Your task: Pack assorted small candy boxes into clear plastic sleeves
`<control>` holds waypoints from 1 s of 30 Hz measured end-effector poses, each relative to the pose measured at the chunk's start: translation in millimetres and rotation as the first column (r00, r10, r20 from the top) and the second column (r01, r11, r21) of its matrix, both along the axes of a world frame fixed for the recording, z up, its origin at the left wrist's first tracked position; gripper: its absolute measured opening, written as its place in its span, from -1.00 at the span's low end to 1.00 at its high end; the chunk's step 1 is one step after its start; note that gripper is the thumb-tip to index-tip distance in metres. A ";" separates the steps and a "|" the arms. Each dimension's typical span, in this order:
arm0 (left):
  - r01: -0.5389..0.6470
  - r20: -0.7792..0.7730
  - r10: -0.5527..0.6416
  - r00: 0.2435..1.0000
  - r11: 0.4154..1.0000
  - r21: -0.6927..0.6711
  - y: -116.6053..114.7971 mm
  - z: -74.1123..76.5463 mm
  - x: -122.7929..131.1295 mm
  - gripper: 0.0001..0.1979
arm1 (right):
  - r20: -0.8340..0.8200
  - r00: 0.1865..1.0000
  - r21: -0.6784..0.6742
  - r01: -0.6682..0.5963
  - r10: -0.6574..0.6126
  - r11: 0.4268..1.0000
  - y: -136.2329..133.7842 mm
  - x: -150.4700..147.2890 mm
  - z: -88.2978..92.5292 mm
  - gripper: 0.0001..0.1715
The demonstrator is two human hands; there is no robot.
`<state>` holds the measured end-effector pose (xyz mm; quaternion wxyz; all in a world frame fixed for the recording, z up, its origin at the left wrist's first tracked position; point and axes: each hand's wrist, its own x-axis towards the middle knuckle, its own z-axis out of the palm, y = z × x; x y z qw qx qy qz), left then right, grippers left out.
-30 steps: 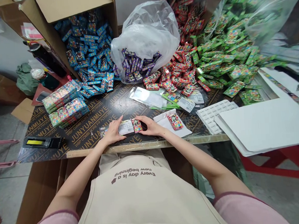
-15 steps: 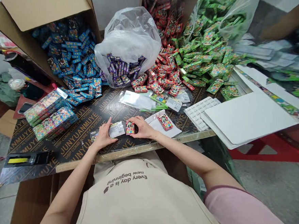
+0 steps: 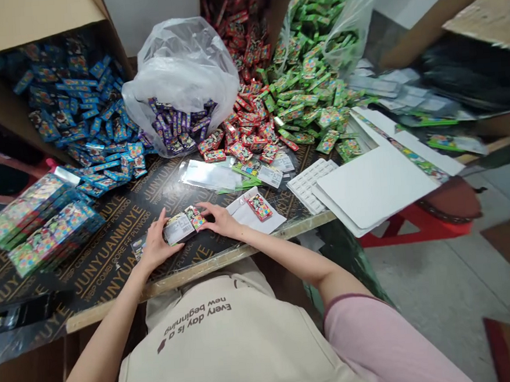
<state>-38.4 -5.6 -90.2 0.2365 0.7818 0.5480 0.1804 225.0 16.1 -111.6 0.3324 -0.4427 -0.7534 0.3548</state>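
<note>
My right hand grips a small red, green and multicoloured box between thumb and fingers, at the right end of a flat packet with a white barcode label. My left hand holds that packet from its left side, thumb at the near edge and fingers at the far edge. The box touches or nearly touches the packet; the exact contact is hidden. To the right of my right hand, a red patterned box lies on a white sheet.
Blue boxes spill from a carton. Beside them are a plastic bag of purple boxes, red boxes and green boxes. Stacked wrapped boxes stand left; white cards overhang the right table edge.
The view has turned to the right, shifting everything leftward. My right hand has brought the small box in against the packet's right end, narrowing the space between them.
</note>
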 end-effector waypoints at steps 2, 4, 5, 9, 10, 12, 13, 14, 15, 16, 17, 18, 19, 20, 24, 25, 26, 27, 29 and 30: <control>0.018 -0.009 -0.017 1.000 1.000 0.021 0.9 -3.8 1.7 0.12 | -0.038 0.999 -0.073 0.011 -0.014 0.997 -5.6 -2.9 -0.1 -0.21; 0.040 -0.020 -0.039 0.999 0.998 0.040 1.5 -6.5 4.2 0.10 | -0.050 0.999 -0.086 -0.026 0.022 0.996 -6.9 -1.2 2.3 -0.21; 0.045 -0.022 -0.044 0.999 0.998 0.046 1.7 -7.1 5.7 0.11 | -0.040 0.998 -0.071 -0.058 0.056 0.996 -5.6 1.4 4.4 -0.20; 0.081 -0.013 -0.081 0.997 0.996 0.024 1.6 -5.2 12.4 0.14 | 0.030 0.957 0.019 -0.289 0.288 0.957 8.9 16.6 14.6 -0.06; 0.093 -0.007 -0.093 0.996 0.996 0.010 1.5 -4.2 13.8 0.14 | 0.044 0.939 0.034 -0.344 0.342 0.938 13.4 19.8 16.3 -0.05; 0.105 0.006 -0.105 0.994 0.994 -0.018 1.2 -2.7 15.4 0.16 | 0.071 0.907 0.052 -0.419 0.415 0.906 21.4 24.2 17.5 -0.06; 0.107 0.015 -0.107 0.994 0.994 -0.031 1.1 -2.2 15.7 0.16 | 0.078 0.897 0.061 -0.439 0.434 0.896 24.4 25.4 17.1 -0.07; 0.109 0.023 -0.108 0.994 0.993 -0.040 1.0 -1.8 15.7 0.17 | 0.082 0.892 0.072 -0.450 0.445 0.890 26.5 25.9 16.2 -0.09; 0.112 0.030 -0.111 0.993 0.993 -0.045 0.8 -1.4 15.6 0.17 | 0.088 0.889 0.085 -0.455 0.449 0.886 28.0 26.0 15.1 -0.11; 0.118 0.035 -0.117 0.993 0.992 -0.048 0.6 -1.1 15.6 0.17 | 0.098 0.887 0.101 -0.460 0.451 0.882 28.9 25.8 13.9 -0.12; 0.125 0.039 -0.123 0.992 0.991 -0.048 0.4 -0.6 15.6 0.17 | 0.114 0.885 0.121 -0.464 0.452 0.877 29.3 25.5 12.9 -0.13; 0.132 0.040 -0.130 0.991 0.990 -0.048 0.2 -0.1 15.6 0.17 | 0.138 0.882 0.142 -0.468 0.450 0.873 29.5 25.1 12.4 -0.13; 0.137 0.039 -0.135 0.990 0.989 -0.050 0.0 0.5 15.8 0.18 | 0.168 0.880 0.160 -0.469 0.444 0.869 29.5 24.6 12.4 -0.14; 0.140 0.037 -0.139 0.990 0.989 -0.052 -0.1 1.1 16.0 0.18 | 0.199 0.879 0.174 -0.467 0.433 0.867 29.4 24.2 13.0 -0.15; 0.154 0.035 -0.153 0.988 0.986 -0.057 -0.5 2.6 16.2 0.16 | 0.313 0.869 0.164 -0.446 0.382 0.880 28.0 21.3 20.0 -0.24; 0.156 0.036 -0.154 0.987 0.986 -0.057 -0.6 2.6 16.1 0.15 | 0.342 0.862 0.162 -0.447 0.375 0.880 27.3 20.2 22.1 -0.26; 0.157 0.037 -0.155 0.987 0.986 -0.058 -0.6 2.7 16.0 0.15 | 0.367 0.854 0.161 -0.450 0.369 0.879 26.3 19.0 23.9 -0.27; 0.154 0.038 -0.152 0.988 0.986 -0.057 -0.6 2.7 16.1 0.15 | 0.387 0.848 0.162 -0.450 0.362 0.878 25.3 17.6 25.4 -0.27; 0.149 0.043 -0.147 0.988 0.987 -0.054 -0.6 3.1 16.8 0.15 | 0.394 0.849 0.152 -0.438 0.352 0.886 23.3 14.7 27.0 -0.23; 0.147 0.044 -0.145 0.989 0.988 -0.055 -0.5 3.4 17.6 0.15 | 0.384 0.856 0.140 -0.424 0.346 0.895 22.6 13.3 27.2 -0.20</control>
